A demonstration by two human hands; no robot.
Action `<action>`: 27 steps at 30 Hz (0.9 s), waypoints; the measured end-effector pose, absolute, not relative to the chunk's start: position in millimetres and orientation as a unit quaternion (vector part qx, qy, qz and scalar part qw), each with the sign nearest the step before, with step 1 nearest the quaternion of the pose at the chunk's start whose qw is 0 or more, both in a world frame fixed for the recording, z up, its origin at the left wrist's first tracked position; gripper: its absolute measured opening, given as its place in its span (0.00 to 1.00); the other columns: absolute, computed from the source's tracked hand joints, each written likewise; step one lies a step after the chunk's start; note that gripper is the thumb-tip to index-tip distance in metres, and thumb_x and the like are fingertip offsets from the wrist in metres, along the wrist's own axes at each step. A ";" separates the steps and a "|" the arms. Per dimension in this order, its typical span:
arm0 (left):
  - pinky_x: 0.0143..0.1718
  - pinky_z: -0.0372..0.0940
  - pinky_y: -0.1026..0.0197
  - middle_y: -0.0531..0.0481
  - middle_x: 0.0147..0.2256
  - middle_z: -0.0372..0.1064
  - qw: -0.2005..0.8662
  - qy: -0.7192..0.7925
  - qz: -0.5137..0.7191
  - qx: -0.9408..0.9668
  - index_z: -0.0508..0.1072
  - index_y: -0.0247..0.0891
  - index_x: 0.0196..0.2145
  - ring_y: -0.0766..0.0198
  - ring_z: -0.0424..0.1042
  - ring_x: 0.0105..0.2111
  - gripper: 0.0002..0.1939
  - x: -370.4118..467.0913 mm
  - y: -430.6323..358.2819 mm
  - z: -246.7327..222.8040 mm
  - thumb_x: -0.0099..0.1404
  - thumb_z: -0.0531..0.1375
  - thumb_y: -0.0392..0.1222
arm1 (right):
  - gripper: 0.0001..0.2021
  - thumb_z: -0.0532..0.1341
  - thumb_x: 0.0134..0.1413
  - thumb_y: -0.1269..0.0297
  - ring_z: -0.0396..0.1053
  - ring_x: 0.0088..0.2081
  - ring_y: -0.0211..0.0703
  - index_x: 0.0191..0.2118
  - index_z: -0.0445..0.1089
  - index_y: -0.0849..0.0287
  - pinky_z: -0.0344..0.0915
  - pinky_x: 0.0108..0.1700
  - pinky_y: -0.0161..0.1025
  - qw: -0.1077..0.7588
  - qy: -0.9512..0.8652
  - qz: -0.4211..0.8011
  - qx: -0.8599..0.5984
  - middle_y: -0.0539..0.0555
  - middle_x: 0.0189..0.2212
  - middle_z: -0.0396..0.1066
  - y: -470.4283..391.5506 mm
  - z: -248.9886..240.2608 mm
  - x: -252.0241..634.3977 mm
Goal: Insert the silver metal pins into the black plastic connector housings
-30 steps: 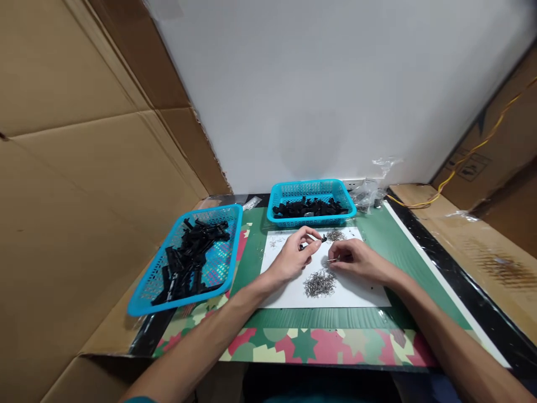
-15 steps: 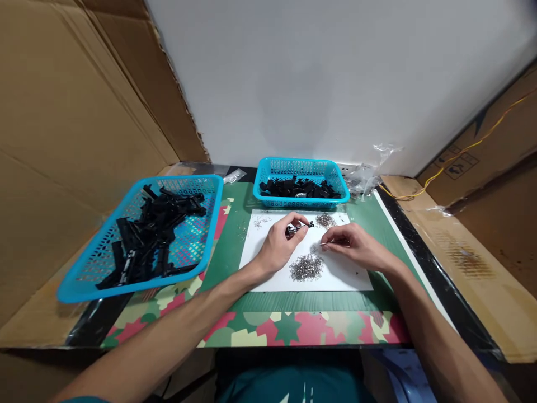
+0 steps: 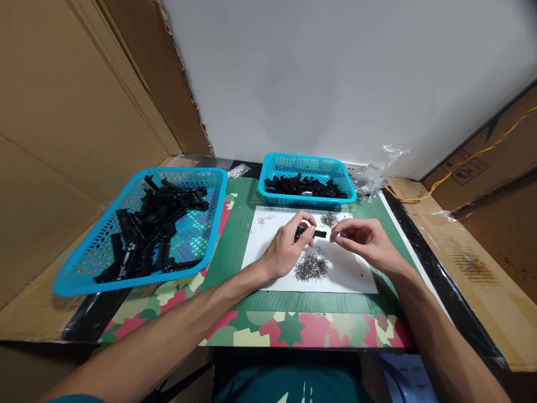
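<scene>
My left hand (image 3: 289,246) grips a narrow black plastic part (image 3: 319,233), whose free end points right above the white sheet (image 3: 272,254). Close to that end, my right hand (image 3: 364,242) has its thumb and fingertips pinched together; whatever sits between them is too small to name. Below the hands lies a pile of small metal pieces (image 3: 311,267), perhaps springs or pins. Behind them a smaller heap of similar metal bits (image 3: 329,220) rests on the same sheet, and a few thin loose pieces (image 3: 265,217) are scattered at its far left.
A large blue basket (image 3: 218,224) of black plastic parts (image 3: 155,224) stands at the left. Another blue basket (image 3: 310,200) with smaller black parts is at the back. Clear plastic bags (image 3: 369,180) and a yellow wire (image 3: 436,182) lie back right. Cardboard (image 3: 75,101) walls the left side.
My right hand has risen from the metal pile and moved right, near the part's end. My left hand has turned the black part so it points right. The view has shifted slightly.
</scene>
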State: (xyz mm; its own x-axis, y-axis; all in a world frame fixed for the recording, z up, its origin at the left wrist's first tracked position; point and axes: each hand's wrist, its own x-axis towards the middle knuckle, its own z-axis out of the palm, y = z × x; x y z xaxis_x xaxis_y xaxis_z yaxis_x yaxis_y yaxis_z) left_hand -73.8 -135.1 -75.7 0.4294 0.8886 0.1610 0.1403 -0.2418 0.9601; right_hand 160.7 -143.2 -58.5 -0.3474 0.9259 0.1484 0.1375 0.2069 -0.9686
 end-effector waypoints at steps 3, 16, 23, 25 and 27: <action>0.29 0.59 0.63 0.55 0.25 0.72 0.505 0.382 0.362 0.684 0.64 0.42 0.44 0.66 0.67 0.24 0.10 -73.7 -137.0 -73.3 0.77 0.54 0.51 | 0.10 0.74 0.56 0.56 0.76 0.35 0.44 0.38 0.80 0.56 0.74 0.36 0.41 0.433 -0.646 0.481 -0.405 0.55 0.34 0.80 -143.9 -57.9 159.6; 0.39 0.63 0.60 0.51 0.42 0.73 0.421 0.328 0.328 0.779 0.69 0.43 0.50 0.62 0.70 0.36 0.10 -74.1 -143.7 -75.3 0.78 0.53 0.48 | 0.10 0.76 0.52 0.57 0.79 0.33 0.46 0.35 0.81 0.56 0.77 0.37 0.42 0.448 -0.642 0.459 -0.420 0.55 0.32 0.81 -144.8 -64.5 154.6; 0.43 0.63 0.59 0.48 0.43 0.70 0.443 0.319 0.347 0.762 0.70 0.42 0.45 0.59 0.69 0.41 0.06 -73.7 -141.4 -77.1 0.76 0.53 0.42 | 0.10 0.73 0.57 0.55 0.76 0.34 0.46 0.37 0.81 0.55 0.74 0.34 0.41 0.439 -0.650 0.456 -0.420 0.55 0.33 0.80 -149.0 -60.5 148.8; 0.44 0.64 0.58 0.47 0.43 0.69 0.455 0.313 0.362 0.751 0.71 0.41 0.44 0.58 0.69 0.43 0.07 -73.2 -141.1 -78.6 0.76 0.54 0.43 | 0.10 0.73 0.57 0.54 0.74 0.34 0.45 0.37 0.80 0.55 0.72 0.33 0.40 0.439 -0.650 0.458 -0.419 0.55 0.33 0.79 -149.1 -61.4 148.2; 0.44 0.64 0.58 0.47 0.44 0.70 0.473 0.318 0.374 0.732 0.72 0.41 0.44 0.58 0.69 0.43 0.07 -72.7 -141.3 -80.0 0.75 0.55 0.44 | 0.10 0.73 0.57 0.54 0.73 0.34 0.44 0.37 0.80 0.55 0.70 0.32 0.39 0.441 -0.646 0.463 -0.418 0.55 0.33 0.79 -148.5 -63.2 147.8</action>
State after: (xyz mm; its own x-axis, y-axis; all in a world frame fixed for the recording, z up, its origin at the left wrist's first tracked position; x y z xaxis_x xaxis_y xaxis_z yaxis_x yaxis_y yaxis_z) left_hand -72.7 -141.3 -80.0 0.5174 0.8193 0.2471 0.1114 -0.3507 0.9298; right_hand 147.8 -148.5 -63.2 -0.2628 0.9476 0.1818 0.1313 0.2218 -0.9662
